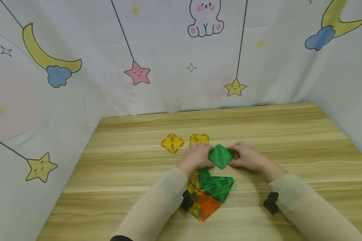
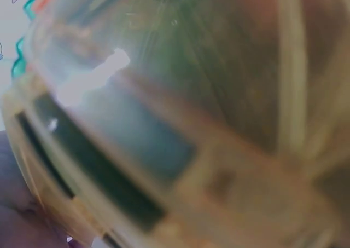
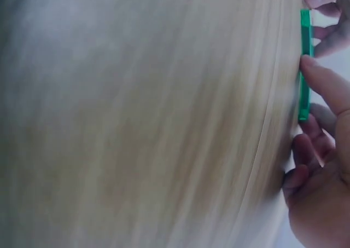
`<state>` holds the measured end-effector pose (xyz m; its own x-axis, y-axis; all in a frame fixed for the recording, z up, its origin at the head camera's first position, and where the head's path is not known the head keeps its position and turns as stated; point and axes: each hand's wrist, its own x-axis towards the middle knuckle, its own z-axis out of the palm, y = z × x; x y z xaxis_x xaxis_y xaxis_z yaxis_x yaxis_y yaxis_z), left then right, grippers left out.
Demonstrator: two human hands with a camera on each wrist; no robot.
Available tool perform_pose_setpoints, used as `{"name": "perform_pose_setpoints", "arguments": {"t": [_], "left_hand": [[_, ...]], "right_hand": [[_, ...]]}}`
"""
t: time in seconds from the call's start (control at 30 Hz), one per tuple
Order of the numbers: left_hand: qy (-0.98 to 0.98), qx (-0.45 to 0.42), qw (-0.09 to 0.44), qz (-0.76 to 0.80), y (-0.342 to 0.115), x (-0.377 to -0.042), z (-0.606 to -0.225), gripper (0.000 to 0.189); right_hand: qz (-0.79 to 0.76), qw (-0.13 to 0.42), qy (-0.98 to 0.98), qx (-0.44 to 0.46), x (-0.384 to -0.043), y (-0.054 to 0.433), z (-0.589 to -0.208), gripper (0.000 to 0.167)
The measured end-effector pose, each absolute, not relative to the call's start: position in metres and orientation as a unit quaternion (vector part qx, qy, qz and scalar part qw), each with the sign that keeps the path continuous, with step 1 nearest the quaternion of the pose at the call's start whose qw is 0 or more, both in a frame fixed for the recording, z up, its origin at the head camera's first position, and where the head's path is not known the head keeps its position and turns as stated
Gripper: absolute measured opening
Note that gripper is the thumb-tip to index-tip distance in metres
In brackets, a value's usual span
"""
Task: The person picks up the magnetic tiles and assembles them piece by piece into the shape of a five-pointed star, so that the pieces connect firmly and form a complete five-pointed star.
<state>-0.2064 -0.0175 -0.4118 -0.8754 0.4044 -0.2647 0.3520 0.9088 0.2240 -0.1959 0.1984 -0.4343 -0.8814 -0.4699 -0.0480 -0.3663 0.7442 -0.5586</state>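
Observation:
Between both hands sits a green diamond of magnetic tiles (image 1: 221,156), with a seam down its middle. My left hand (image 1: 197,156) pinches its left corner, and the right hand (image 1: 245,156) holds the right corner with thumb and fingers. In the right wrist view the green tile (image 3: 304,94) shows edge-on at the fingertips. Just nearer to me lies a cluster of joined tiles: green tiles (image 1: 221,185), an orange tile (image 1: 209,205) and yellow tiles (image 1: 194,211). The left forearm covers part of it. A blurred translucent tile (image 2: 136,133) fills the left wrist view.
Behind the left hand lie a yellow diamond of tiles (image 1: 172,143) and a yellow square tile (image 1: 199,138), the latter partly covered by fingers. The wooden table (image 1: 123,160) ends at a printed curtain (image 1: 175,90) at the back and sides.

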Motion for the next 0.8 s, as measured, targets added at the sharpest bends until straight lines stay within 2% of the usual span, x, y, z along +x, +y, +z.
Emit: {"name": "perform_pose_setpoints", "arguments": {"t": [0.23, 0.37, 0.63, 0.8], "left_hand": [[0.965, 0.196, 0.158, 0.079, -0.017, -0.206, -0.411, 0.065], [0.963, 0.199, 0.162, 0.086, -0.018, -0.205, -0.410, 0.064], [0.960, 0.207, 0.165, 0.095, -0.019, -0.206, -0.409, 0.064], [0.957, 0.201, 0.169, 0.126, -0.019, -0.209, -0.410, 0.063]], "right_hand": [[-0.287, 0.087, 0.926, -0.231, -0.197, 0.195, -0.436, 0.057], [-0.320, 0.104, 0.917, -0.216, -0.197, 0.196, -0.435, 0.056], [-0.489, 0.168, 0.848, -0.120, -0.199, 0.190, -0.435, 0.046], [-0.550, 0.166, 0.815, -0.079, -0.199, 0.187, -0.434, 0.042]]}}
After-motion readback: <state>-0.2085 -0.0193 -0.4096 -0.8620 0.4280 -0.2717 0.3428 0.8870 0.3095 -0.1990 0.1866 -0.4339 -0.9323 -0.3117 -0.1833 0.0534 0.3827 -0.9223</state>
